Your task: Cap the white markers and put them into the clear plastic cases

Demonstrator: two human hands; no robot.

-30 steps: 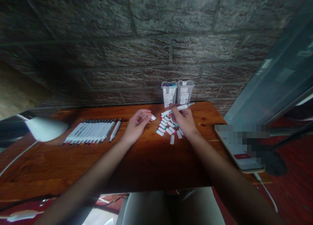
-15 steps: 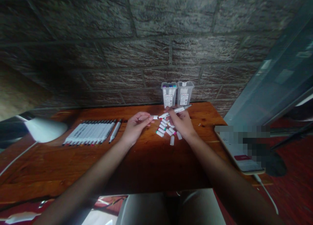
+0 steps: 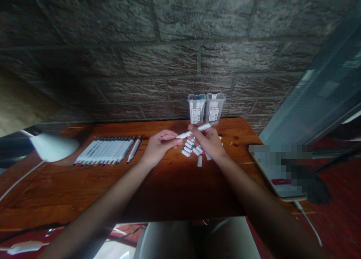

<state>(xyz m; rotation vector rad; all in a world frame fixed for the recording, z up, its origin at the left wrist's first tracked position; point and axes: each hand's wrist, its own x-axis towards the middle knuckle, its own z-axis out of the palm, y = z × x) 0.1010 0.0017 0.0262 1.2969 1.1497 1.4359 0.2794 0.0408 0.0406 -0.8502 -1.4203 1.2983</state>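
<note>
Rough grey stone-block wall (image 3: 180,59) backs a reddish-brown wooden table (image 3: 84,185). We log from left: white cone-shaped object (image 3: 55,148); row of slim white dark-ended markers (image 3: 103,152), one just apart. Our left hand (image 3: 158,148) pinches a small white cap (image 3: 181,136) at the left end of a white marker (image 3: 204,126), gripped in our right hand (image 3: 211,141) over loose white caps with coloured ends (image 3: 196,151). Behind, two clear plastic boxes (image 3: 196,114); far right, flat pale-screened device (image 3: 275,172).
</note>
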